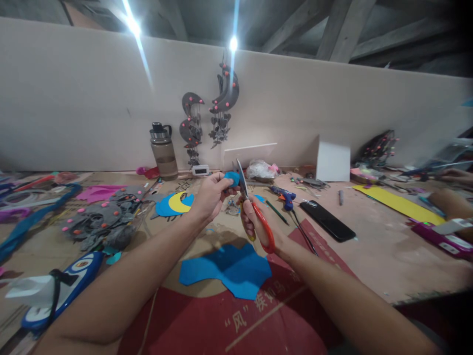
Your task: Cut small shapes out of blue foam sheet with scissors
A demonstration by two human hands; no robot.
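Observation:
My left hand pinches a small piece of blue felt above the middle of the work surface. In my right hand is a pair of scissors with red handles, its blades pointing up and parted beside the felt. Whether the blades touch the felt I cannot tell. Below both hands a larger blue felt sheet with a cut, wavy edge lies on red and brown cardboard. Left of my left hand, a yellow felt crescent rests on another blue felt piece.
A blue glue gun, a pencil and a black phone lie to the right. A water bottle stands by the wall. Grey felt pieces with pink balls lie left. Another person's arm shows at far right.

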